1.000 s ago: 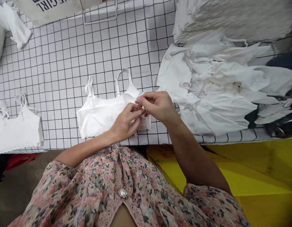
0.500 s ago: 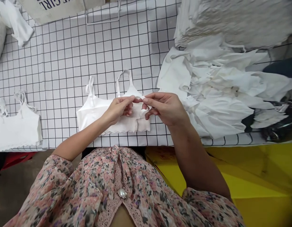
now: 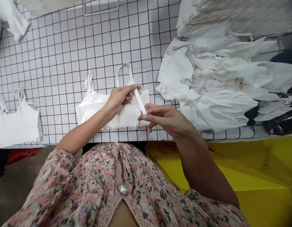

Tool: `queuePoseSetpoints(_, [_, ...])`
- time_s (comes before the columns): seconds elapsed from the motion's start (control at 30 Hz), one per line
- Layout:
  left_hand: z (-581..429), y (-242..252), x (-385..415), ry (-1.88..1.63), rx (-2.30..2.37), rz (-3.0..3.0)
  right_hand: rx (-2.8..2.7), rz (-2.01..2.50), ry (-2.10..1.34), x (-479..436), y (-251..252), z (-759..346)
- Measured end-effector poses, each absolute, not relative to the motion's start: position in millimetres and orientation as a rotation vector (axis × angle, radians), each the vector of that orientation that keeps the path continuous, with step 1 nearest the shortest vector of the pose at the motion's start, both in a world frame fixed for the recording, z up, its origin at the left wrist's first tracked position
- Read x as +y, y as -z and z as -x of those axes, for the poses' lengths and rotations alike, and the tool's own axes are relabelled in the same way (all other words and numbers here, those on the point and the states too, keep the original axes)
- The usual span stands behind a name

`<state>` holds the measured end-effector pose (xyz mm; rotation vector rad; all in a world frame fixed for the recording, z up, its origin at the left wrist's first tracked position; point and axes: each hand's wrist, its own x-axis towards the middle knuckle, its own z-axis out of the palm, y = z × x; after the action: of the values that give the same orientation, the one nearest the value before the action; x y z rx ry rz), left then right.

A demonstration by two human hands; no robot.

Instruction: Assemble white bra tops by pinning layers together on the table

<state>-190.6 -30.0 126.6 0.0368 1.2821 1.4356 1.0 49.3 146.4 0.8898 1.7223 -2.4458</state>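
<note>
A white bra (image 3: 94, 105) with a scalloped lower edge lies flat before me, its other strap (image 3: 89, 82) standing up at the left. My left hand (image 3: 121, 97) pinches the upper part of a white bra strap (image 3: 139, 101) near the right cup. Lower and to the right, my right hand (image 3: 161, 116) pinches the strap's other end between thumb and fingers. Between the two hands the strap runs straight and slanted. Part of the bra is hidden behind my left hand and forearm.
A loose heap of white garments (image 3: 214, 85) lies to the right, with a tall stack of white pieces (image 3: 237, 17) behind it. More white bras (image 3: 18, 126) lie at the left. A wire stand (image 3: 100, 13) is at the back of the checked tablecloth (image 3: 72, 44). Yellow boxes (image 3: 249, 176) stand below.
My hands were close together at the strap. Now my right hand has moved down toward me, drawing the strap out straight, and my left hand is slightly higher.
</note>
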Motion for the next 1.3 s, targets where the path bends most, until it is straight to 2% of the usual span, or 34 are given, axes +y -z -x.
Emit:
queuePoseSetpoints(0.3, [193.0, -123.9, -24.8, -1.424, 1.328, 0.002, 1.495, -0.736, 2.338, 44.7, -153.6, -35.4])
queuePoseSetpoints(0.53, [199.7, -128.2, -33.5, -1.355, 1.238, 0.045, 1.393, -0.951, 2.520, 49.5, -156.5, -20.2])
queuePoseSetpoints(0.87, [183.3, -134.0, -92.7, -1.339, 1.148, -0.109, 1.407, -1.074, 2.641, 62.7, -143.2, 13.2])
queuePoseSetpoints(1.03, [199.8, -132.2, -64.9, -1.432, 1.124, -0.230, 1.411, -1.017, 2.649, 70.9, -146.6, 23.8])
queuePoseSetpoints(1.17, [229.2, -136.0, -42.0, -1.536, 1.294, -0.405, 1.422, -1.104, 2.718, 78.7, -147.2, 36.1])
queuePoseSetpoints(1.3, [228.1, -134.0, -57.3, -1.433, 1.357, -0.521, 1.477, -1.068, 2.742, 89.9, -145.2, 48.8])
